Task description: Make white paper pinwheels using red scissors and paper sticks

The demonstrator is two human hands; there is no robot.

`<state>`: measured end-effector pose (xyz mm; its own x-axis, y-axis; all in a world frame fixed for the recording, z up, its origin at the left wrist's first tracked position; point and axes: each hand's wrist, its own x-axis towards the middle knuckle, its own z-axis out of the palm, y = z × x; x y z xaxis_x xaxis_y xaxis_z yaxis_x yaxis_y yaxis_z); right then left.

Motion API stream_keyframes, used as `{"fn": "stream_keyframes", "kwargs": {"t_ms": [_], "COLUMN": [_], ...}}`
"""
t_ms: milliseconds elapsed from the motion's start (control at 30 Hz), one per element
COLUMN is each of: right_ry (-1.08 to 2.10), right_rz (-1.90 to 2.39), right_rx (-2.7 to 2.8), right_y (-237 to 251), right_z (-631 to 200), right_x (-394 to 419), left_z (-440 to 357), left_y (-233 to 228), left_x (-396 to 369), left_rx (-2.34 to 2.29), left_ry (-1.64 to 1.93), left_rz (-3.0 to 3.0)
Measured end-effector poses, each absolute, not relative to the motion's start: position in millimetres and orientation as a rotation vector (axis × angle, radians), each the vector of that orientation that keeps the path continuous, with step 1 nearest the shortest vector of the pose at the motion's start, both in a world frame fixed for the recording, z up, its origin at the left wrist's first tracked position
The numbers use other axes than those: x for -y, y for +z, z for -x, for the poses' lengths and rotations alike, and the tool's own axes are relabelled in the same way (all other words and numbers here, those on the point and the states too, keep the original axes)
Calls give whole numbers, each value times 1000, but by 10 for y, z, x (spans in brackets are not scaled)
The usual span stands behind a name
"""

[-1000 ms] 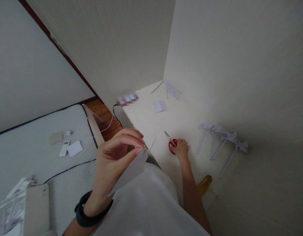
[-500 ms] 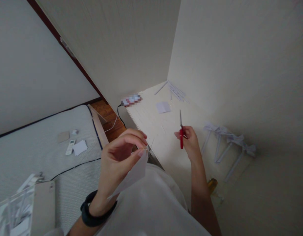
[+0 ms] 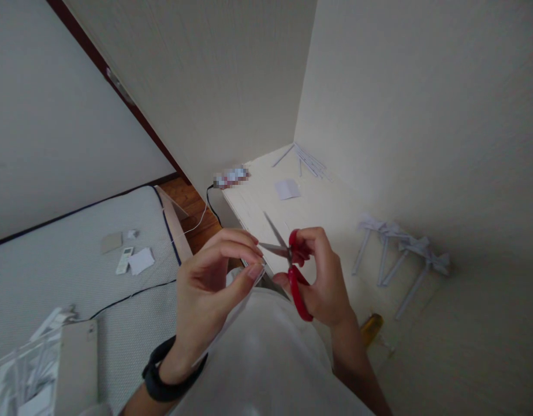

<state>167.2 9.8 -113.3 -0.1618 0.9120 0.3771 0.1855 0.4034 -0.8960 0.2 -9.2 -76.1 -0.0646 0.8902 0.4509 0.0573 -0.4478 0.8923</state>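
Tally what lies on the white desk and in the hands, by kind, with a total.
Scissors, red handles, in right hand: 1
Paper sheet, pinched by left hand: 1
Paper bows with long stems on desk: 4
Small paper square: 1
Pile of paper strips: 1
Total: 8

left hand raised, fingertips pinched | right hand curled, gripping

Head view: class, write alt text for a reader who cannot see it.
A person's right hand holds red-handled scissors with blades open, beside a white paper piece pinched in the left hand. Beyond, a white table in a wall corner carries folded paper shapes and paper strips.
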Motion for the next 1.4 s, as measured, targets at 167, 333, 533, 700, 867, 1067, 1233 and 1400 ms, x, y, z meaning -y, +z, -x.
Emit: {"fn": "stream_keyframes", "kwargs": {"t_ms": [167, 333, 533, 700, 867, 1067, 1233, 1400], "right_ry": [810, 727, 637, 590, 547, 527, 555, 599], "right_rz": [931, 899, 923, 927, 963, 983, 1012, 1020], "right_rx": [1726, 1776, 1810, 1824, 1829, 1828, 1805, 1775], "right_y": [-1072, -1042, -1054, -1075, -1090, -1095, -1084, -1083], "right_z": [-1627, -1624, -1649, -1671, -1677, -1680, -1671, -1661], "right_x": [-71, -58, -43, -44, -46, -46, -41, -37], "left_z": [8, 21, 4, -5, -17, -15, -11, -4], "left_y": [-755, -770, -774, -772, -765, -762, -761, -780], "left_x": [126, 122, 115, 107, 104, 115, 129, 125], "left_rx": [-1074, -1068, -1083, -1055, -1089, -1108, -1123, -1163], "left_ry": [1585, 1588, 1605, 1610, 1608, 1614, 1599, 1592], "left_rz": [-1523, -1545, -1546, -1541, -1528, -1525, -1512, -1487]}}
